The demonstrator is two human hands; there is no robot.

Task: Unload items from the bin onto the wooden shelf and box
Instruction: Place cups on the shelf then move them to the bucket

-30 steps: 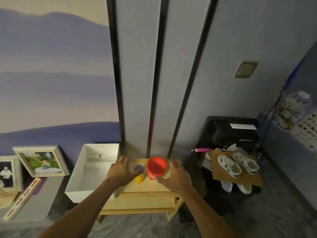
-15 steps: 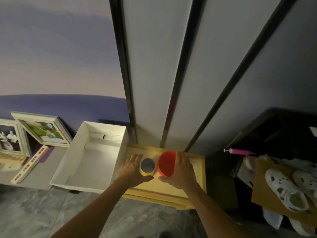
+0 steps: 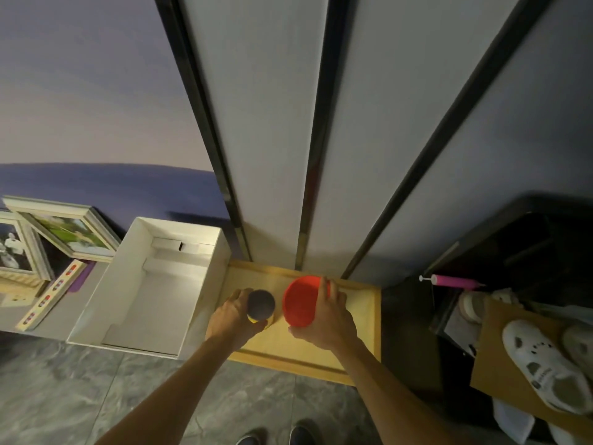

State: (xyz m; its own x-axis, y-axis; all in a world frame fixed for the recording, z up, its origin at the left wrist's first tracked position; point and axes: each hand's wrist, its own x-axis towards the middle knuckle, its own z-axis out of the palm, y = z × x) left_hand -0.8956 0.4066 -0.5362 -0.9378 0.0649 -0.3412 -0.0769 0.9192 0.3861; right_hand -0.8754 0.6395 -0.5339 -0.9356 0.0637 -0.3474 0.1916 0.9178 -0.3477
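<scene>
Both forearms reach down to the wooden shelf [image 3: 359, 319] set against the wall. The left hand [image 3: 232, 316] curls around a yellow cup [image 3: 261, 306]; the right hand [image 3: 327, 319] wraps its fingers over the rim of a red cup [image 3: 300, 300]. A white box [image 3: 205, 284] sits just left of the shelf.

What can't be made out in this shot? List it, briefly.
1. Yellow cup sides: head view, the left grip wraps them and the camera looks from above.
2. Whether the red cup in the right grip touches the shelf: the top-down angle hides its base.
3. Bin contents: dark, covered by cardboard and shoes, cut by the right edge.
4. Frames: cut by the left edge.
</scene>
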